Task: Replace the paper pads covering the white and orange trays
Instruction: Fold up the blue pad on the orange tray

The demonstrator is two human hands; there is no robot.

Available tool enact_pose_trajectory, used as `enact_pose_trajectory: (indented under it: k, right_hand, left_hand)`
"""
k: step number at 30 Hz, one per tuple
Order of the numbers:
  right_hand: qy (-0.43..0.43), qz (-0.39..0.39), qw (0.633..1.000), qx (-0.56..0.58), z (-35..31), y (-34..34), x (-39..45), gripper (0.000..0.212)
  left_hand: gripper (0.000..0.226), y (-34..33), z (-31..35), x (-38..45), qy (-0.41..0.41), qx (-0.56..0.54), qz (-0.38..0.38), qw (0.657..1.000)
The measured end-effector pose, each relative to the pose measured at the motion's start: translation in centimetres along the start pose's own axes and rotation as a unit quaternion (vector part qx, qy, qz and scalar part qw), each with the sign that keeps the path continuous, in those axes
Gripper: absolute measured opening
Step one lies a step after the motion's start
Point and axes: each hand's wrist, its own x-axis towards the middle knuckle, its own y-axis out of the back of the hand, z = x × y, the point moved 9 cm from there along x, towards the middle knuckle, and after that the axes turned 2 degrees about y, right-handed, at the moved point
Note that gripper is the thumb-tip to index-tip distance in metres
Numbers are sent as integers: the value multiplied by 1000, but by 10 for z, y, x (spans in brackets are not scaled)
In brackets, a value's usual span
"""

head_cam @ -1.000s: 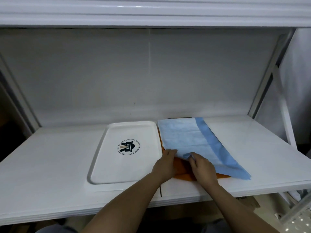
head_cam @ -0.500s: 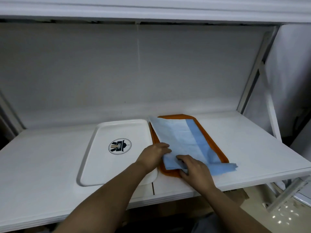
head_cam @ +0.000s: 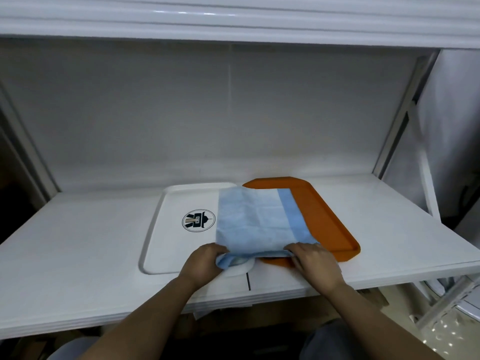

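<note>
Down at lower centre of the frame, the left hand and right hand each gripped the near edge of one light blue rectangular paper pad, fingers curled around its bunched corners. It straddled two trays: the white plastic tray with a round logo and the orange plastic tray. Its underside and both trays' adjoining rims were hidden.

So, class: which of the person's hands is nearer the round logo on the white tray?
Left. The left hand sits just below the logo; the right hand is across the blue pad.
</note>
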Motion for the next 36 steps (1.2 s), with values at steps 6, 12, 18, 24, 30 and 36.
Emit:
enact_pose_trajectory:
  k: [6,12,18,24,30,36]
  right_hand:
    - [9,27,1000,5,-11,25,18,30]
    - [-18,-37,997,62,-5,32,27,19]
    - [-56,-61,995,61,16,33,40,16]
    - [-123,-94,982,108,34,30,77,19]
    - [-185,-104,971,110,67,21,118,20]
    - [-221,-87,969,62,98,-3,144,21]
  left_hand:
    - [39,11,-9,-4,24,-34,7,999]
    - [31,31,-13,3,63,-167,42,983]
    - [22,31,-13,11,54,-242,-8,969]
    - [35,21,-29,26,89,-205,-46,974]
    - [27,24,-41,62,117,-163,-18,980]
    - [26,25,-42,102,112,-126,19,985]
